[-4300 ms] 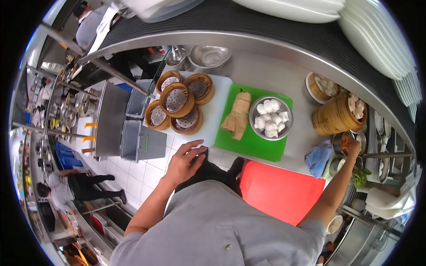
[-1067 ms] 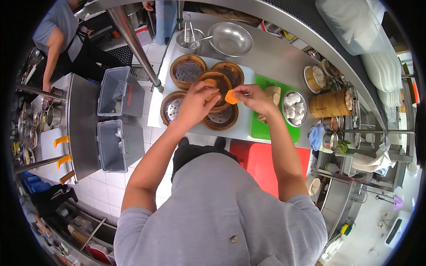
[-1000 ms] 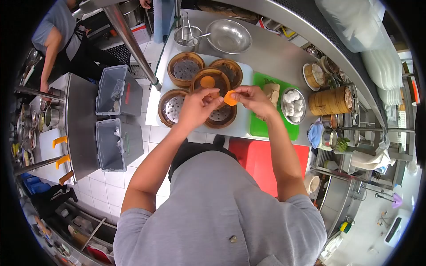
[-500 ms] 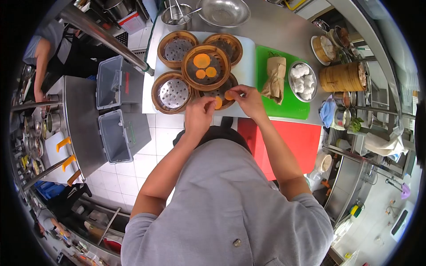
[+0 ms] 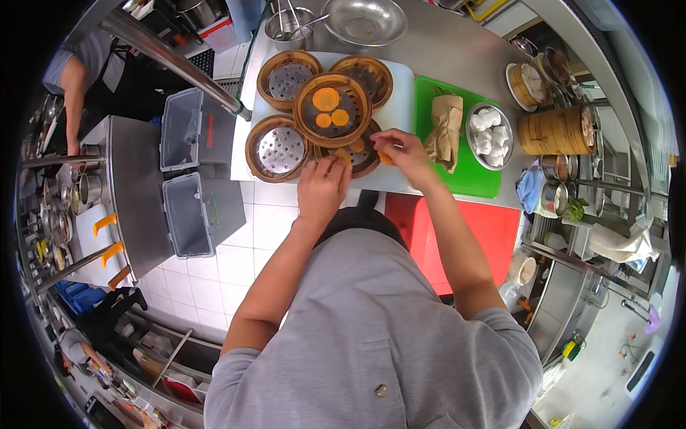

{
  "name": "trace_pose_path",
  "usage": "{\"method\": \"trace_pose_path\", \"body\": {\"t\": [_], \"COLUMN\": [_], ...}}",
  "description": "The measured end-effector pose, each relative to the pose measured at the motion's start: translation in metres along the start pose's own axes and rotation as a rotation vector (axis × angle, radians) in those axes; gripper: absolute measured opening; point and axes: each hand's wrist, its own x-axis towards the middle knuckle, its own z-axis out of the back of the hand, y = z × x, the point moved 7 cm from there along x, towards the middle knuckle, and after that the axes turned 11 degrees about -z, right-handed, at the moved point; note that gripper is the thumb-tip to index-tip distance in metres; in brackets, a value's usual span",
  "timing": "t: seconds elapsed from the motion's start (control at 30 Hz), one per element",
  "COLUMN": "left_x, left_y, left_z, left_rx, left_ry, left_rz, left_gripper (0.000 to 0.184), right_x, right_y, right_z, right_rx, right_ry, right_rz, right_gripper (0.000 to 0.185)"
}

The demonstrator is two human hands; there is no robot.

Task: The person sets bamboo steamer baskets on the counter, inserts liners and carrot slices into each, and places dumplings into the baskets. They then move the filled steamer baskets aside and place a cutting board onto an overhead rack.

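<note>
Several round bamboo steamers with perforated metal liners stand together. The raised middle steamer [image 5: 298,127] holds one large and two smaller orange carrot slices [image 5: 326,99]. My left hand [image 5: 323,187] reaches over the near edge of the lower right steamer [image 5: 369,166], its fingers closed around a carrot slice [image 5: 343,155] low in that steamer. Another carrot slice [image 5: 357,145] lies on the liner there. Just right of that rim, my right hand [image 5: 406,159] pinches a carrot slice [image 5: 386,158], partly hidden by the fingers. The lower left steamer [image 5: 280,150] shows only its bare liner.
Under the steamers lies a white board [image 5: 401,93]. To its right, a green board [image 5: 471,184] carries a brown paper bundle [image 5: 446,132] and a metal bowl [image 5: 509,143] of white pieces. A strainer bowl [image 5: 366,21] stands behind. At far left is another person's arm [image 5: 73,93].
My left hand has lowered its carrot slice into the lower right steamer. My right hand has moved slightly right, off the rim, with a slice. A carrot slice now shows on that liner.
</note>
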Motion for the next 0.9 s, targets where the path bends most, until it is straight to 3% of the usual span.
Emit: {"method": "trace_pose_path", "body": {"t": [0.03, 0.13, 0.27, 0.43, 0.73, 0.9], "left_x": [0.004, 0.003, 0.001, 0.004, 0.045, 0.064], "left_y": [-0.007, -0.012, -0.015, -0.016, 0.012, 0.043], "left_z": [0.003, -0.001, -0.004, 0.0, 0.019, 0.035], "left_rx": [0.029, 0.102, 0.186, 0.202, 0.17, 0.114], "left_ry": [0.024, 0.086, 0.124, 0.143, -0.01, -0.045], "left_rz": [-0.072, -0.139, -0.169, -0.181, -0.116, -0.157], "left_gripper": [0.024, 0.038, 0.051, 0.048, 0.031, 0.032], "right_x": [-0.004, -0.008, -0.01, -0.005, 0.004, 0.015], "right_y": [-0.005, -0.017, -0.017, -0.015, 0.001, 0.008], "right_z": [-0.002, -0.003, -0.001, 0.002, -0.008, -0.019], "right_rx": [0.239, 0.47, 0.565, 0.419, 0.074, 0.154], "right_ry": [0.125, 0.251, 0.207, -0.028, -0.187, -0.177], "right_rz": [-0.076, -0.159, -0.102, 0.012, -0.076, -0.07], "right_gripper": [0.025, 0.034, 0.038, 0.032, 0.021, 0.019]}}
